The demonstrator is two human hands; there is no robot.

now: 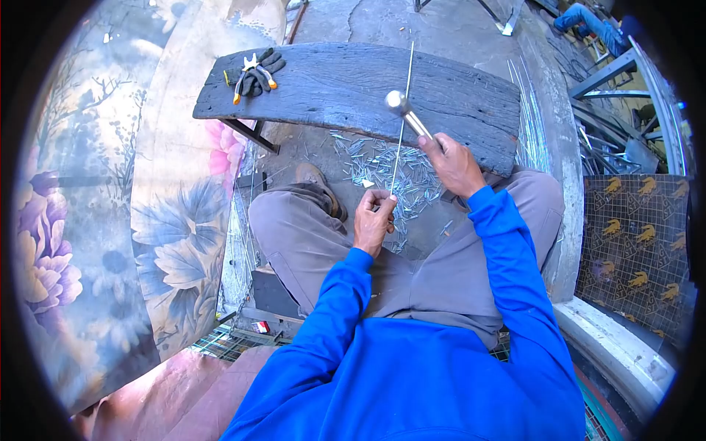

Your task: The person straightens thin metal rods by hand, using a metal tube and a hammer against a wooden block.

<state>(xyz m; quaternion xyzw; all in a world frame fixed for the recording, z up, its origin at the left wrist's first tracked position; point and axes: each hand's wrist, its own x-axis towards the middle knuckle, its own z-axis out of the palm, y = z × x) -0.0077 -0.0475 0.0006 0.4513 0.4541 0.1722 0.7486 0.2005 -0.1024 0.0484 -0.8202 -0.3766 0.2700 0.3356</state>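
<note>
Between the fingertips of my left hand [373, 223] is the near end of a thin metal rod [398, 152]. The rod runs forward from there across the dark wooden bench [323, 84]. My right hand [454, 166] is wrapped around the handle of a metal hammer [396, 101] with a rounded, shiny head. In this view the hammer head overlaps the rod over the bench. At the bench's left end, pliers [254, 76] with orange-tipped handles lie on dark gloves [271, 62].
Many short cut metal pieces [362, 153] litter the floor under the bench. Long thin rods [532, 121] stand at its right end. A flowered sheet [173, 220] hangs on the left. At the far upper right, a person's jeans-clad leg [588, 20] shows near metal frames [604, 76].
</note>
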